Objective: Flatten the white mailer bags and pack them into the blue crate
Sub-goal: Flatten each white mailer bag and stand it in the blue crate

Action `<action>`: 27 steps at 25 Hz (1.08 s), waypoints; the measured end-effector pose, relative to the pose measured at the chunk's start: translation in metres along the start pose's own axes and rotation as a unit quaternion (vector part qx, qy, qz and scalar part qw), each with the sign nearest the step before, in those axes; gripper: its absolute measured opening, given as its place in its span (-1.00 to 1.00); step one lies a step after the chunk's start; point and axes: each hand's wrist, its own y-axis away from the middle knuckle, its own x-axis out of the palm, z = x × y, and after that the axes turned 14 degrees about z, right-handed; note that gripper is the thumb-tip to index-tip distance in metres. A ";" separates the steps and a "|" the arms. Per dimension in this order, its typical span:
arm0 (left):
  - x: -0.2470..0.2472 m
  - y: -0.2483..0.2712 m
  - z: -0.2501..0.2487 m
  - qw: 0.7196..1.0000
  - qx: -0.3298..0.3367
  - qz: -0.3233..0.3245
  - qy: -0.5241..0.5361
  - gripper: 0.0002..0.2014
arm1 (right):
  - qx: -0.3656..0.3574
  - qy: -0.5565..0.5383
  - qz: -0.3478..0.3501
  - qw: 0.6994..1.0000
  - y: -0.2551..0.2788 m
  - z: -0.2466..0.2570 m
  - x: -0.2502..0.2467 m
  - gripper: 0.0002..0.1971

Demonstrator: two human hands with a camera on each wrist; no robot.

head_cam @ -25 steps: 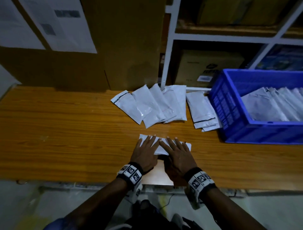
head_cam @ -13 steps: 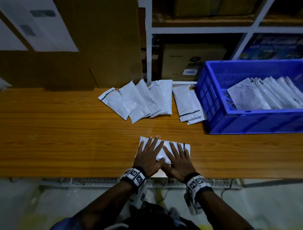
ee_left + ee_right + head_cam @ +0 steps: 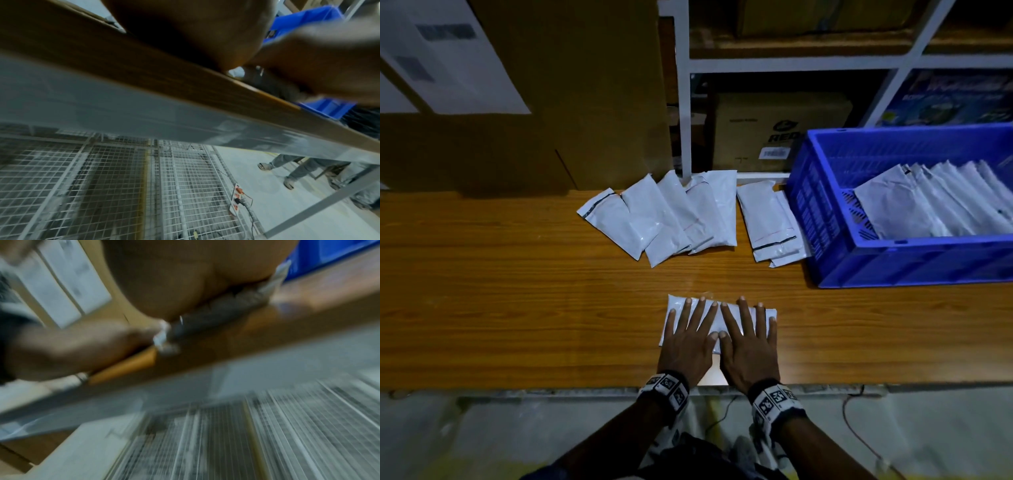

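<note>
A white mailer bag (image 3: 677, 305) lies flat near the front edge of the wooden table (image 3: 517, 291). My left hand (image 3: 688, 339) and right hand (image 3: 748, 342) press on it side by side, palms down, fingers straight and spread. Most of the bag is hidden under them. Several more white mailer bags (image 3: 664, 216) lie fanned out at the back of the table, and two more (image 3: 770, 222) sit beside the blue crate (image 3: 825, 219) at the right. The crate holds several flattened bags (image 3: 928, 209) in a row. The right wrist view is blurred and shows the bag's edge (image 3: 273, 282) under my palm.
A large cardboard box (image 3: 534, 102) stands behind the table at the left, and a white shelf frame (image 3: 683, 102) with boxes stands behind the middle and right. Wire mesh (image 3: 102, 186) and a power strip (image 3: 238, 198) lie below the table. Another person's legs (image 3: 292, 170) stand beyond.
My hands have slid apart across the bag, fingers spreading wider toward its ends. The head camera has moved, so the crate and loose bags sit differently in view.
</note>
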 end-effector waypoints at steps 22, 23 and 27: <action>0.002 0.007 0.000 0.999 -0.001 0.036 0.016 -0.45 | 0.005 -0.020 0.027 0.999 0.006 0.004 -0.008 -0.45; 0.001 0.007 0.000 0.999 0.002 0.036 0.013 -0.45 | 0.005 -0.016 0.026 1.000 0.006 0.004 -0.002 -0.44; -0.002 0.003 0.002 0.999 0.001 0.041 0.010 -0.44 | 0.018 -0.006 0.036 0.999 -0.003 0.001 0.008 -0.42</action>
